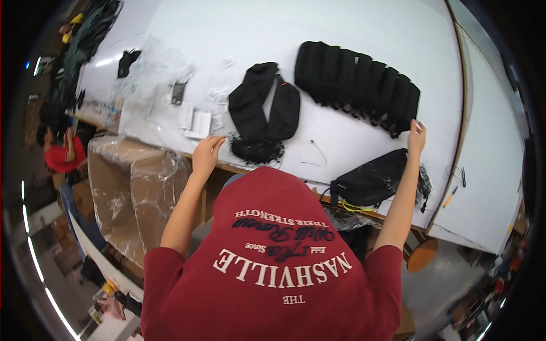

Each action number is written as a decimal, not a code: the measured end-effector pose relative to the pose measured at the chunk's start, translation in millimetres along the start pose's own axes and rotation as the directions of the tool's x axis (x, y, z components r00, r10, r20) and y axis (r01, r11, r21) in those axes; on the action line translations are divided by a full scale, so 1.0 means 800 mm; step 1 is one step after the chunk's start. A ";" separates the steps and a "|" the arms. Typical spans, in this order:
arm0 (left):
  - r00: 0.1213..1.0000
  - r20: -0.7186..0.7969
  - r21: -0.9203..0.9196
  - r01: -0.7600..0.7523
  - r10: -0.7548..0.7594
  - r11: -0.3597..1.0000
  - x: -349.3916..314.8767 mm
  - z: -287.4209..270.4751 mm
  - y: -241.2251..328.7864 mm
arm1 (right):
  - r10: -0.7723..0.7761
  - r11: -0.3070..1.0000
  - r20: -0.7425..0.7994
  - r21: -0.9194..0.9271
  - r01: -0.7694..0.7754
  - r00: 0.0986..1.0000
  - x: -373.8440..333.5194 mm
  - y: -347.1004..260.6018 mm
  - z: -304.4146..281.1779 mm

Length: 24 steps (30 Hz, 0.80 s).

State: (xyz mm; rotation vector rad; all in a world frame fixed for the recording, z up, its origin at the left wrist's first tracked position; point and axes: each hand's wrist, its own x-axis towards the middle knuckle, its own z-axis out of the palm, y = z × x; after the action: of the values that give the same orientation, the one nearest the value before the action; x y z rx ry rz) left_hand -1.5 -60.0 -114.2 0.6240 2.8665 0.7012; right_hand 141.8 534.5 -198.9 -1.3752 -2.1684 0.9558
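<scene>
My left hand (209, 151) is pinched closed beside a small heap of thin black cords (256, 151) at the table's near edge. Whatever lies between its fingertips is too small to make out. Above the cords rests a black fabric piece (263, 105), folded into a loop. Out to the right, my right hand (417, 136) has its fingers together at the near right corner of an overlapping row of black fabric pieces (355, 79). A whitish speck shows at those fingertips, too small to name. Below that arm lies a black drawstring pouch (369, 181).
A clear plastic bag (149, 79) and small white packets (199, 124) spread over the left of the white table (364, 17). A plastic-lined cardboard box (128, 182) stands at the left edge. One loose cord (319, 156) and an orange pen (450, 196) lie rightward. Another person (63, 153) is far left.
</scene>
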 end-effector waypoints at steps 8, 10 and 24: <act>0.990 -0.014 -0.614 0.100 -0.137 0.783 0.014 -0.058 0.066 | -0.290 0.884 0.160 0.423 0.200 0.943 -0.198 -0.185 -0.005; 0.996 0.005 -0.634 0.076 -0.094 0.769 0.016 -0.065 0.082 | -0.279 0.839 0.569 0.536 -0.091 0.774 -0.278 -0.228 0.022; 0.962 0.187 -0.693 -0.013 0.197 0.721 0.003 -0.047 0.134 | -0.389 0.598 0.533 0.766 -0.234 0.751 -0.407 -0.326 0.068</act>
State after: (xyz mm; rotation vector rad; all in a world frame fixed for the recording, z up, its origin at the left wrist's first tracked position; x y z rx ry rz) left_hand 27.5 12.0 -30.7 0.6839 2.0995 1.4826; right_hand 85.6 149.9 -37.8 -0.4648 -1.6824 2.2960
